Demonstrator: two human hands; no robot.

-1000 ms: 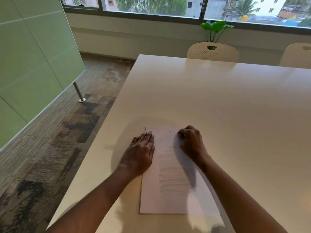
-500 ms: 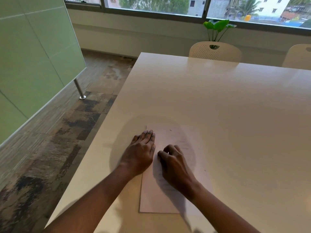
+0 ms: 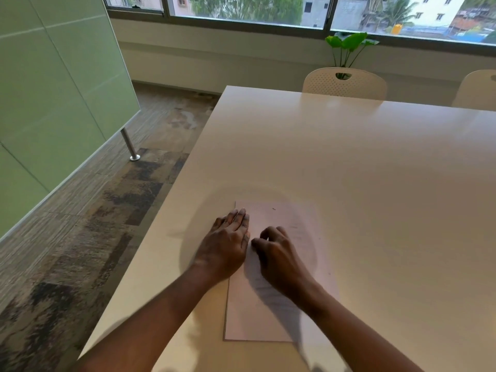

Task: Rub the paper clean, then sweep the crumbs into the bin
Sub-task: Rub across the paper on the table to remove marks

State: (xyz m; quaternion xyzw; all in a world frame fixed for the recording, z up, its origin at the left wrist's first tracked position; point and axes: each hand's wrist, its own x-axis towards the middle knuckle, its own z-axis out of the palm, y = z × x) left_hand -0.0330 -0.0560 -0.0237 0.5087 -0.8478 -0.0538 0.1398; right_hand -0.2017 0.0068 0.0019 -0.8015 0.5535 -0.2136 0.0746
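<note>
Paper: white rectangular paper sheet [image 3: 271, 218] flat near left edge of white glossy tabletop [image 3: 349, 170].
Left grip [image 3: 225, 245]: fingers straight, pressing sheet's left edge.
Right grip [image 3: 279, 259]: fingers curled on sheet; contents impossible to tell.

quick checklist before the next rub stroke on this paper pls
1. Paper held down: ok, the left hand lies flat on its left edge.
2. Paper flat on the table: ok, no lifted corner shows.
3. Eraser in the right hand: cannot tell, its curled fingers hide whatever they hold.
4. Paper rubbed clean: not ok, faint pencil lines show beside the right hand.
5. Bin ready for the crumbs: cannot tell, none is in view.
</note>
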